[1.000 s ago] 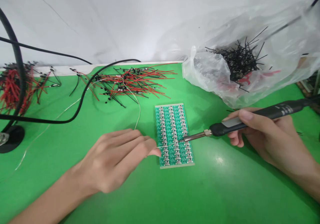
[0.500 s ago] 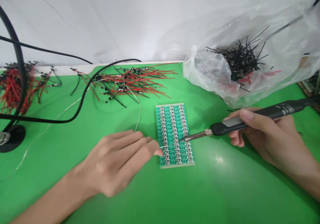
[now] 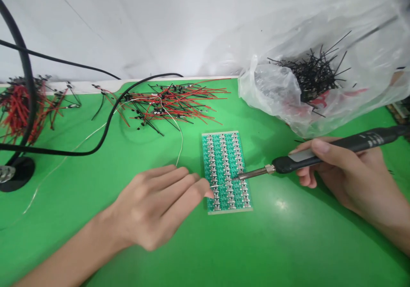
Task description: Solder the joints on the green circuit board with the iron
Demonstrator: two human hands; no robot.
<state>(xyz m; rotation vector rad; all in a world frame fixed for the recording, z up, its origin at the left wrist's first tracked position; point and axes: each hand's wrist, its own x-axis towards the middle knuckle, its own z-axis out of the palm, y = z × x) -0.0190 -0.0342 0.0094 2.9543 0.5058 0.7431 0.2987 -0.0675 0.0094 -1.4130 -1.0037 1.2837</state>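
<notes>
A green circuit board panel (image 3: 218, 167) with three columns of silvery solder pads lies flat on the green work surface. My left hand (image 3: 163, 206) is closed on thin solder wire (image 3: 181, 144), at the board's left edge. The wire's free end reaches over the pads to the middle column. My right hand (image 3: 346, 176) grips a black soldering iron (image 3: 297, 161) like a pen. Its tip is at the middle column, close by the solder end; whether they touch I cannot tell.
Red and black wire leads (image 3: 169, 101) lie in a heap behind the board, with another bundle (image 3: 19, 107) at the far left. A clear plastic bag (image 3: 269, 88) of black pieces stands at the back right. A black cable (image 3: 105, 133) loops across the left side.
The whole view has shifted slightly, so most things sit a little further right. Both hands keep their holds, and the iron tip stays at the middle column.
</notes>
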